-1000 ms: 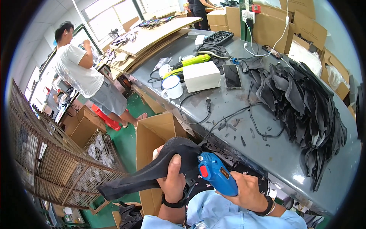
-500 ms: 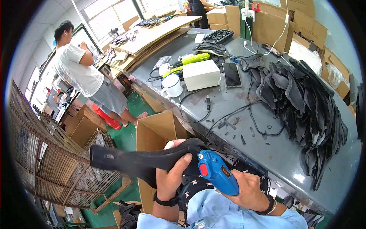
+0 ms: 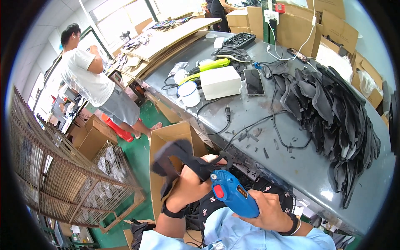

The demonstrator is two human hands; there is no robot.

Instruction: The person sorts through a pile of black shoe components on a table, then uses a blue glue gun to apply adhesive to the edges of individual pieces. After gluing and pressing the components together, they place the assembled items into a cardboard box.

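My left hand (image 3: 188,188) grips a black padded fabric piece (image 3: 174,151), bent and blurred at its far end, over the open cardboard box. My right hand (image 3: 268,211) is wrapped round a blue handheld electric cutter (image 3: 236,195) with a red button. The cutter's head meets the near end of the fabric, close to the left fingers; its blade is hidden. On the grey table to the right lies a big heap of similar black padded pieces (image 3: 329,112). Small dark trimmings (image 3: 266,153) are scattered on the tabletop.
The cardboard box (image 3: 160,137) stands against the grey table (image 3: 291,175). On that table are a white box (image 3: 221,82), an enamel mug (image 3: 188,95), a phone (image 3: 253,82) and a loose power cord (image 3: 227,113). A wire cage (image 3: 66,183) and a person (image 3: 89,79) are at left.
The black piece has swung from stretching far left to being bent upward beside my left hand. My left hand has turned over, and the cutter has shifted slightly left and down.
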